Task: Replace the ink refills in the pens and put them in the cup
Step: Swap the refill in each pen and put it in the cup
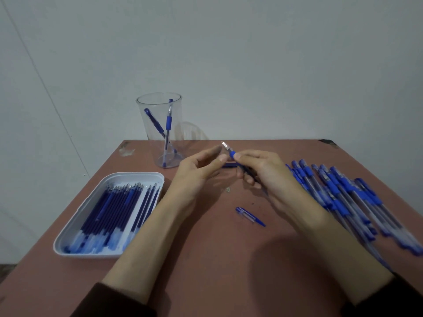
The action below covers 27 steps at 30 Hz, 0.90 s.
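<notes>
right hand (263,172) pinching pen (231,153), cup (160,133) near table (217,259) far edge

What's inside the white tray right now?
A row of blue ink refills lies in the white tray, tips pointing away. The left forearm covers the tray's near right corner, so anything there is hidden.

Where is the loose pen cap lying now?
In the head view the pen cap lies on the table right of centre, beside the right forearm, left of the pen pile.
</notes>
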Motion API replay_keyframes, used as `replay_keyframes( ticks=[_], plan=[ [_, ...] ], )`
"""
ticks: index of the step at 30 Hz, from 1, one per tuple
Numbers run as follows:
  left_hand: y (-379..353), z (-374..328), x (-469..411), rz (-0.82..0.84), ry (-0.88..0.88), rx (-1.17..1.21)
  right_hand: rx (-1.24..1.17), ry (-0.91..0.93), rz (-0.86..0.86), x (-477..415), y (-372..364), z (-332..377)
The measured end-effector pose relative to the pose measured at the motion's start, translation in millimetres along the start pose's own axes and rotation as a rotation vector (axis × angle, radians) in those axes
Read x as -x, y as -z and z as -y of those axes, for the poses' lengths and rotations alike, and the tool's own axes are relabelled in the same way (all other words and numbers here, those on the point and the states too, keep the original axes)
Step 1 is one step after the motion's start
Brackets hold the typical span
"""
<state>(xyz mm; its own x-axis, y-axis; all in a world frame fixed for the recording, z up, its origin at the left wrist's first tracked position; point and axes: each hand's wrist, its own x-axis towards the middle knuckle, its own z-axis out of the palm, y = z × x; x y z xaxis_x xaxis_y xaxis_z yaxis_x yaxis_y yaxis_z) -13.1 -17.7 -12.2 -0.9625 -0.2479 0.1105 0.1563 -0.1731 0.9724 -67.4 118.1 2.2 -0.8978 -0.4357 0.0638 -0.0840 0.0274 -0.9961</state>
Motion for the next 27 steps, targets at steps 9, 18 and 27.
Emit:
replay_keyframes(
  ticks=[9,18,27],
  plan=[
    [1,-3,9,0.581,-0.008,-0.884,0.056,0.066,-0.253,-5,15,4],
    [13,3,-6,-0.029,-0.099,-0.472,0.651,0.293,-0.210,-2,18,-2],
    [17,-1,-8,-0.113,-0.123,-0.362,0.833,0.347,-0.199,2,16,0]
  ],
)
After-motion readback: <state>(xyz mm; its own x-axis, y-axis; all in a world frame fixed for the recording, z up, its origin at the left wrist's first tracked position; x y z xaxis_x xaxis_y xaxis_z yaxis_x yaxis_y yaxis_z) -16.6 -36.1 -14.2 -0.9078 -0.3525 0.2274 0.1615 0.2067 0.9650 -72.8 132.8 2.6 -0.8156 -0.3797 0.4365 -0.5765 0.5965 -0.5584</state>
